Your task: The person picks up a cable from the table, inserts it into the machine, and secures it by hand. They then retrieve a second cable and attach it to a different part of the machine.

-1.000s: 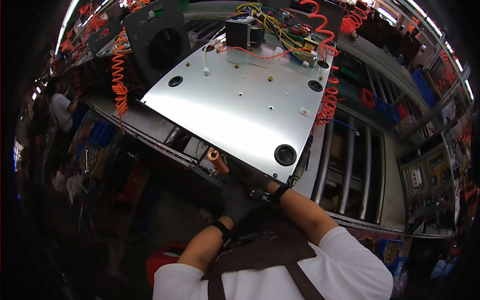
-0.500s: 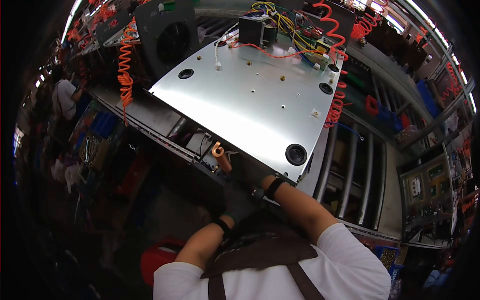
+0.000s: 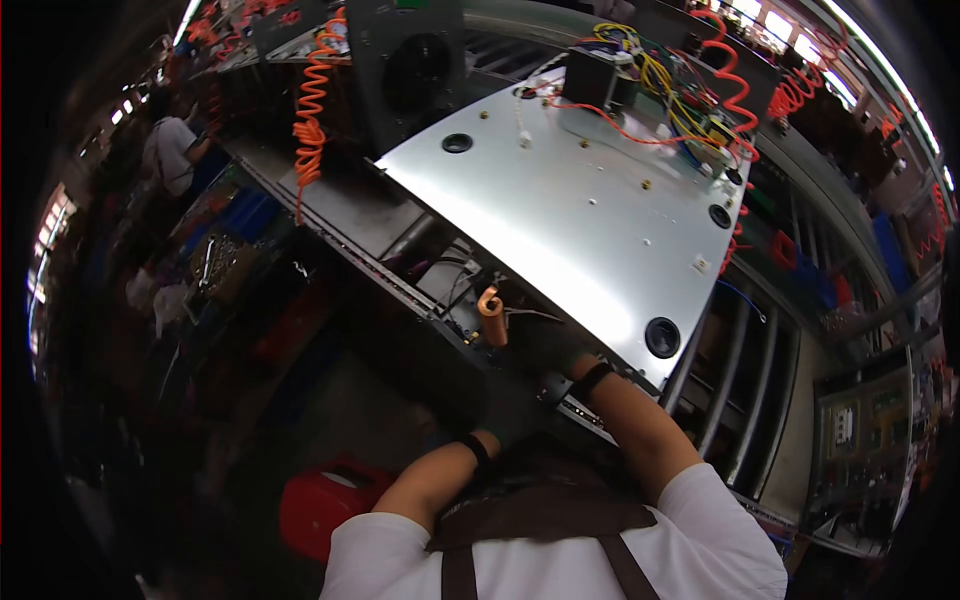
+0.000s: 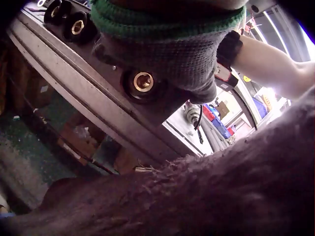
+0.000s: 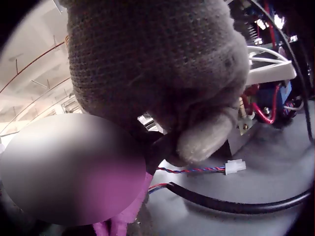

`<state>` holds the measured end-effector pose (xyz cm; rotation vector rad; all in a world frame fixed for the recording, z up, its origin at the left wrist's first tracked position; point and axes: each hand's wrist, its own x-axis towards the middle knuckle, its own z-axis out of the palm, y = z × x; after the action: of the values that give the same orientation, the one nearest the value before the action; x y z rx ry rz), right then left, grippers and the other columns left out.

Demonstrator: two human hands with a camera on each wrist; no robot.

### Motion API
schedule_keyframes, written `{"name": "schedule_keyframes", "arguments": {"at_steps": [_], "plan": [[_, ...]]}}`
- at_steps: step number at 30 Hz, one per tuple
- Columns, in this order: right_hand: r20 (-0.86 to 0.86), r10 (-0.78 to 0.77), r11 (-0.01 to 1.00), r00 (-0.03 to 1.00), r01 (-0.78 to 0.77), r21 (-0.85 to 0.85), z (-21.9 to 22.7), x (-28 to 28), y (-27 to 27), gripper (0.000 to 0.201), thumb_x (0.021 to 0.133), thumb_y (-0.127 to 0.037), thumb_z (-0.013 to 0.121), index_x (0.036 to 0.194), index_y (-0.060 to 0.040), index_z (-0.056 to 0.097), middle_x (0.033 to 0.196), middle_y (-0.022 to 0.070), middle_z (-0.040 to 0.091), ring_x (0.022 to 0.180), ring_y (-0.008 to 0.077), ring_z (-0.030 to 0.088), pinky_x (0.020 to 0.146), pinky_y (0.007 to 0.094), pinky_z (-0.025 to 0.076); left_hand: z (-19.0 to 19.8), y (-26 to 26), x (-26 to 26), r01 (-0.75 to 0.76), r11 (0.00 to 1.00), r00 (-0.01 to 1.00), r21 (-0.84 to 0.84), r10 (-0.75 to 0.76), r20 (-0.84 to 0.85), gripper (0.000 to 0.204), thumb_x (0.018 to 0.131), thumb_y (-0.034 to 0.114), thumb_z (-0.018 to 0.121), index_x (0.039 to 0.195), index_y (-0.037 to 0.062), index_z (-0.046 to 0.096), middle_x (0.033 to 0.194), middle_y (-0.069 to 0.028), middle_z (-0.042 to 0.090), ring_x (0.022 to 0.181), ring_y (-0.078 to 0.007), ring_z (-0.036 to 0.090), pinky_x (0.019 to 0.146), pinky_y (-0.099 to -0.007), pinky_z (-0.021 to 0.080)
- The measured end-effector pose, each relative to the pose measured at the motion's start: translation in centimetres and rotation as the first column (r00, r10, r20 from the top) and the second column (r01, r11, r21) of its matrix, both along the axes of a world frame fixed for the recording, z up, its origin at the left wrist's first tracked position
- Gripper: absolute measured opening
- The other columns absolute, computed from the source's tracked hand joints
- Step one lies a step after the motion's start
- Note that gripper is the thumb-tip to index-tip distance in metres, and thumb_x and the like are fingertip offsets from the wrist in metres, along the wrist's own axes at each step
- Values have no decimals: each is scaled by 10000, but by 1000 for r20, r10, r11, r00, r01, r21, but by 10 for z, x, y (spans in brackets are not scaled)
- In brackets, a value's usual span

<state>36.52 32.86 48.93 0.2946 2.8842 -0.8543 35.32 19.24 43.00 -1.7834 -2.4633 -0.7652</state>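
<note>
A gloved left hand (image 3: 510, 400) is low at the unit's front edge in the head view, dark and partly lost in shadow. In the left wrist view that hand (image 4: 160, 56), with a green cuff, lies beside black round fittings with brass centres (image 4: 143, 81); its fingertips are hidden. The gloved right hand (image 3: 552, 352) reaches under the edge of the silver panel (image 3: 560, 210), near a copper tube (image 3: 492, 320). Seen from the right wrist, the right hand (image 5: 162, 64) has curled fingers pinching a dark piece (image 5: 160, 149), above a white connector (image 5: 235, 166) on twisted wires.
A black cable (image 5: 221, 204) lies on a grey surface. Coloured wires (image 3: 665, 85) and a black block (image 3: 590, 78) sit on the panel's far end. Orange coiled hoses (image 3: 310, 130) hang around. Rollers (image 3: 725, 375) are on the right, a red object (image 3: 330, 505) lower left.
The head view has swung, so the panel and the hands appear further right. The right hand stays under the panel's edge and the left stays low beside it.
</note>
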Motion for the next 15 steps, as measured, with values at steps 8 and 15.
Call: {"name": "schedule_keyframes", "arguments": {"at_steps": [8,15], "plan": [[-327,-231,948,916,136,-287,-28,34,6,405,881,-340,576,1205,-98,572,1125,139,618,1028,294,597,856,385,474,8,-13,-27,78,997,988,25,-80,133,468,605,415,749,927,95,636,996,-159,593,966,-323,557,808,-432,461],[-60,-754,584,654,625,-518,-74,124,-1,381,877,-172,606,1204,13,546,986,67,635,797,104,584,667,252,487,36,-87,-181,-99,958,933,269,-5,360,301,711,218,701,961,77,612,930,-100,599,934,-281,575,842,-403,469]]}}
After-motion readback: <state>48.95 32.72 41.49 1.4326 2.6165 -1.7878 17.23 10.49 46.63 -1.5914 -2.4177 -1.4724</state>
